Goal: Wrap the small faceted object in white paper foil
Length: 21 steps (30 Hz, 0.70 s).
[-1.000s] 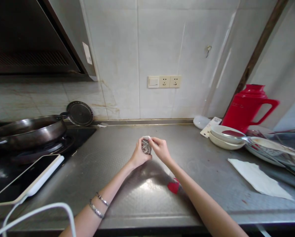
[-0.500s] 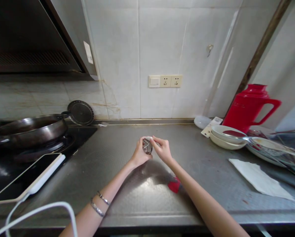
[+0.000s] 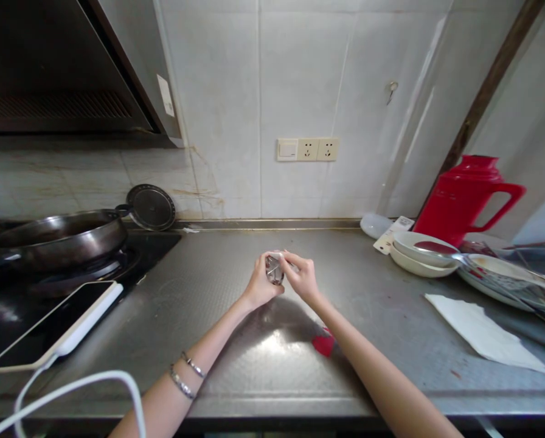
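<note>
A small round metallic container (image 3: 275,271) with thin pieces visible inside is held above the steel counter (image 3: 218,267). My left hand (image 3: 258,284) wraps round its left side and underside. My right hand (image 3: 302,277) is closed at its upper right edge, thumb and fingertips pinched over the rim. Whether those fingertips hold a separate piece is too small to tell. Below my right forearm a red item (image 3: 322,344) lies on the counter, partly hidden by the arm.
On the left are a pan (image 3: 62,240) on the stove, a phone (image 3: 48,325) and its white cable (image 3: 85,382). To the right stand a red thermos (image 3: 464,198), stacked bowls (image 3: 421,258), plates (image 3: 505,280) and a white paper (image 3: 485,325).
The whole view has shifted slightly. Both hands remain round the container in nearly the same pose, with only a small movement of my right fingers at the rim.
</note>
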Each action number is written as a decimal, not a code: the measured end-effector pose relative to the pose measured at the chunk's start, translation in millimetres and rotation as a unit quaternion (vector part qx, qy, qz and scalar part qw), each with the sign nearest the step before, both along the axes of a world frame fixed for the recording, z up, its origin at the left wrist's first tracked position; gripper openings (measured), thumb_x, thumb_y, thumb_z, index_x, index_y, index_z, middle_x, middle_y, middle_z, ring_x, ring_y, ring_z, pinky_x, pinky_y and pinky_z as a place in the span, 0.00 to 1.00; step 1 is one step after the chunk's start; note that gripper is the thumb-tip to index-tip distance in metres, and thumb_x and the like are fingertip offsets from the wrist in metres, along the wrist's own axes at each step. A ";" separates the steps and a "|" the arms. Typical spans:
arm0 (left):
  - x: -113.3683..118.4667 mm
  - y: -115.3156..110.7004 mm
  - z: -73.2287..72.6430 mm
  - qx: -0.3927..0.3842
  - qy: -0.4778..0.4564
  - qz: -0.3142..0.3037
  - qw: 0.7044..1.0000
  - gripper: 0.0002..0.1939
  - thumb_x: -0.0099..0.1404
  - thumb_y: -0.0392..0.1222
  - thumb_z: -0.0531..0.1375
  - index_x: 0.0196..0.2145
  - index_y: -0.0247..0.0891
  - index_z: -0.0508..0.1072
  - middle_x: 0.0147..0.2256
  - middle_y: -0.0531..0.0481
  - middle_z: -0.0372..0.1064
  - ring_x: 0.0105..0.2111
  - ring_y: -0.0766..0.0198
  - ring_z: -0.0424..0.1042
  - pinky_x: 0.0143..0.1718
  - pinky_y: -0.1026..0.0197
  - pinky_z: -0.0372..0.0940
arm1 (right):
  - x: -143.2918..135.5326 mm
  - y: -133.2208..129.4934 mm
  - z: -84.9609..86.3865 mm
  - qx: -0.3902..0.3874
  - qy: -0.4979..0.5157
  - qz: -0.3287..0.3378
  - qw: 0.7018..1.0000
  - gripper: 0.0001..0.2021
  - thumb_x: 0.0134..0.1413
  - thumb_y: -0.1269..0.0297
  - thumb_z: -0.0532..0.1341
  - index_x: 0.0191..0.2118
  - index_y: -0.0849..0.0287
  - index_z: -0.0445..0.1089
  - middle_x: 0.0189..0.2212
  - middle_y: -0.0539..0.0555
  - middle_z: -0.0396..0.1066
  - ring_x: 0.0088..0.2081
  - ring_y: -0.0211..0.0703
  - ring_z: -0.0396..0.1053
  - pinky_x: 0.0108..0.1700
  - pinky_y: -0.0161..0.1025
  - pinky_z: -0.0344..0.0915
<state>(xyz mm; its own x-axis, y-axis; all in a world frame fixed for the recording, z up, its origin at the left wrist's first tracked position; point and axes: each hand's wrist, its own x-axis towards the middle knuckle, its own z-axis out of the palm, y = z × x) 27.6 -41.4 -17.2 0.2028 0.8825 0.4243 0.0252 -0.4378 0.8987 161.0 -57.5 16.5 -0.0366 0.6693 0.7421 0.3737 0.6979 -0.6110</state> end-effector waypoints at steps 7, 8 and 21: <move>6.0 6.9 0.6 0.034 -0.044 -0.038 0.998 0.40 0.38 0.31 0.71 0.49 0.36 0.60 0.48 0.38 0.65 0.47 0.53 0.68 0.49 0.51 0.63 | -7.6 -4.4 -2.2 0.070 -0.055 0.078 0.993 0.14 0.59 0.64 0.55 0.47 0.50 0.74 0.47 0.50 0.74 0.53 0.47 0.69 0.60 0.51 0.59; 6.0 6.6 0.6 0.030 -0.039 -0.037 0.998 0.40 0.38 0.31 0.71 0.49 0.37 0.60 0.49 0.39 0.66 0.47 0.53 0.68 0.49 0.51 0.63 | -7.7 -3.4 -2.4 0.057 -0.047 0.072 0.995 0.14 0.59 0.64 0.55 0.47 0.50 0.74 0.47 0.50 0.74 0.53 0.47 0.69 0.60 0.51 0.59; -7.1 11.3 8.3 0.030 0.008 0.033 0.999 0.41 0.39 0.34 0.72 0.50 0.41 0.61 0.47 0.43 0.67 0.47 0.54 0.68 0.50 0.50 0.62 | -5.8 -8.8 0.7 0.102 -0.078 0.046 0.991 0.15 0.58 0.66 0.54 0.48 0.52 0.73 0.50 0.52 0.71 0.54 0.47 0.67 0.60 0.52 0.59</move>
